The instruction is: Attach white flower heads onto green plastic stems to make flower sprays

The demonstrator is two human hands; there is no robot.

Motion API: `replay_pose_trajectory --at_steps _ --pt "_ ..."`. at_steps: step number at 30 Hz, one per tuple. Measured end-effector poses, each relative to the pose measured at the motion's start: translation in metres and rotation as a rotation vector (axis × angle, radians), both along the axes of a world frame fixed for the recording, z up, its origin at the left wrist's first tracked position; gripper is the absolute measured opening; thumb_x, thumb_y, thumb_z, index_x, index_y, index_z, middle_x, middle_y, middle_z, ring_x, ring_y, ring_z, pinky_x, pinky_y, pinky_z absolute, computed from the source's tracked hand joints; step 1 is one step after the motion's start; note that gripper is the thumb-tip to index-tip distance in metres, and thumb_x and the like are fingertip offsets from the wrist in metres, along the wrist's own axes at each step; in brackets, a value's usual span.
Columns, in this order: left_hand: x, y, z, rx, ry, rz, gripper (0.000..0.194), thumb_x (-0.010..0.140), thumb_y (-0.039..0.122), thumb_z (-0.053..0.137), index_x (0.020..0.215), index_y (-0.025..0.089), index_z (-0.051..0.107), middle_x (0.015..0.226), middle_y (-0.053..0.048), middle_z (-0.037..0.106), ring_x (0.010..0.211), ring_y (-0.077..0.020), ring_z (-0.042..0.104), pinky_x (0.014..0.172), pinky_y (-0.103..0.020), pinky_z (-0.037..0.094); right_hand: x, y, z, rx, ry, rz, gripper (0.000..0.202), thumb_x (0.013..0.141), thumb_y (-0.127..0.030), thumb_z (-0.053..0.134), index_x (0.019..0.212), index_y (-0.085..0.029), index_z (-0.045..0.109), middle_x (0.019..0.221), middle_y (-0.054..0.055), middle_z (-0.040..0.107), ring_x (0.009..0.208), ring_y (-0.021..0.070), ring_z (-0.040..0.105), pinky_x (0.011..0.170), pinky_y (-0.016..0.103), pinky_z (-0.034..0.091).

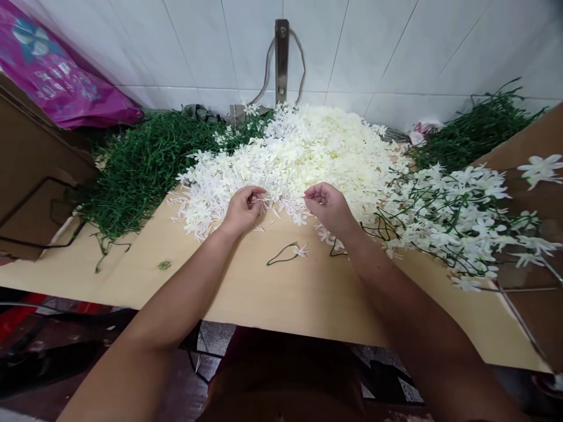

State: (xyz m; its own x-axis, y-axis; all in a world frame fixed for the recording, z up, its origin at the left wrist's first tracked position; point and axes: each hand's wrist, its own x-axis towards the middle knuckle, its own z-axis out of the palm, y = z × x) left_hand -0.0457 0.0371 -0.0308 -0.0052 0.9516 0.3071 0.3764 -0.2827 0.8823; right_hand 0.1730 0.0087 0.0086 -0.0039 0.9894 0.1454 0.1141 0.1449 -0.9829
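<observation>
At the front edge of a big heap of white flowers (316, 146), my left hand (244, 210) is closed, its fingertips pinched around something thin and pale, too small to make out. My right hand (328, 205) is level with it a short way to the right, fingers curled and thumb against them; what they hold, if anything, is too small to tell. Between my forearms, a green stem (280, 255) with one white flower (301, 251) at its end lies on the wooden table (272, 299). Small white pieces lie scattered by my fingers.
Green stems (145, 164) are piled at left, more (479, 129) at back right. White flowers on stems (461, 217) spread over the right side. Cardboard boxes (35, 164) flank the table. A purple bag (74, 88) hangs at back left; a metal bracket (281, 61) stands against the tiled wall.
</observation>
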Motion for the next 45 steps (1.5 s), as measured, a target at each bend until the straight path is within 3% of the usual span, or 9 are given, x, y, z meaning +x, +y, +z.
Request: replay_pose_trajectory --at_steps 4,9,17,24,26,30,35,39,45 --pt "0.004 -0.005 0.007 -0.035 -0.086 0.034 0.015 0.065 0.017 0.065 0.079 0.015 0.069 0.071 0.000 0.058 0.061 -0.0104 0.047 0.059 -0.024 0.038 -0.011 -0.014 0.003 0.008 -0.055 0.067 0.009 0.070 -0.021 0.062 0.076 -0.018 0.057 0.072 0.000 0.058 0.067 0.0132 0.056 0.063 0.029 0.046" --pt "0.013 -0.020 0.019 -0.068 -0.204 0.005 0.016 0.067 0.023 0.065 0.081 0.016 0.066 0.066 0.002 0.055 0.059 -0.0101 0.048 0.056 -0.022 0.037 -0.032 -0.022 -0.005 0.060 -0.119 0.175 0.014 0.075 -0.029 0.065 0.081 -0.019 0.057 0.078 0.002 0.061 0.071 0.0134 0.057 0.069 0.030 0.048" --pt "0.029 -0.036 0.025 -0.166 -0.406 -0.162 0.030 0.066 0.027 0.073 0.093 0.018 0.064 0.068 0.003 0.056 0.064 -0.0099 0.053 0.062 -0.022 0.043 -0.048 -0.021 -0.019 -0.099 0.015 0.083 0.046 0.071 -0.052 0.071 0.097 -0.019 0.053 0.087 0.002 0.060 0.068 0.0108 0.056 0.061 0.026 0.048" --pt "0.034 -0.042 0.030 -0.215 -0.476 -0.169 0.037 0.056 0.030 0.083 0.083 0.017 0.061 0.066 0.004 0.058 0.061 -0.0079 0.052 0.060 -0.020 0.042 -0.050 -0.025 -0.020 -0.165 0.115 0.026 0.062 0.064 -0.051 0.078 0.110 -0.020 0.049 0.102 0.004 0.059 0.067 0.0092 0.056 0.059 0.026 0.049" --pt "0.034 -0.043 0.031 -0.241 -0.514 -0.167 0.039 0.055 0.033 0.085 0.081 0.018 0.061 0.063 0.005 0.057 0.059 -0.0077 0.052 0.058 -0.020 0.043 -0.050 -0.026 -0.023 -0.156 0.152 0.056 0.059 0.064 -0.049 0.079 0.108 -0.021 0.051 0.100 0.004 0.060 0.069 0.0096 0.057 0.060 0.026 0.050" --pt "0.032 -0.045 0.030 -0.339 -0.574 -0.181 0.038 0.061 0.041 0.083 0.083 0.017 0.064 0.064 0.003 0.060 0.057 -0.0078 0.053 0.057 -0.021 0.044 -0.049 -0.025 -0.023 -0.115 0.227 0.182 0.036 0.069 -0.045 0.076 0.087 -0.019 0.058 0.075 -0.001 0.062 0.065 0.0103 0.057 0.058 0.024 0.049" --pt "0.024 -0.047 0.029 -0.397 -0.616 -0.251 0.036 0.065 0.044 0.081 0.089 0.019 0.070 0.076 -0.001 0.068 0.065 -0.0099 0.059 0.061 -0.023 0.047 -0.045 -0.022 -0.019 -0.196 0.301 0.136 0.032 0.066 -0.045 0.076 0.077 -0.018 0.063 0.058 -0.003 0.059 0.052 0.0085 0.052 0.053 0.025 0.048" --pt "0.022 -0.048 0.029 -0.393 -0.588 -0.268 0.036 0.065 0.039 0.083 0.092 0.019 0.071 0.075 -0.001 0.069 0.065 -0.0106 0.059 0.061 -0.024 0.048 -0.043 -0.021 -0.020 -0.266 0.355 0.137 0.030 0.063 -0.043 0.078 0.073 -0.018 0.063 0.056 -0.004 0.059 0.048 0.0077 0.050 0.049 0.024 0.047" --pt "0.025 -0.045 0.028 -0.313 -0.513 -0.189 0.030 0.065 0.035 0.083 0.085 0.018 0.068 0.070 0.000 0.067 0.062 -0.0094 0.058 0.060 -0.023 0.048 -0.038 -0.024 -0.016 -0.182 0.231 0.076 0.021 0.072 -0.035 0.073 0.080 -0.018 0.063 0.063 -0.003 0.060 0.056 0.0085 0.053 0.053 0.024 0.048"
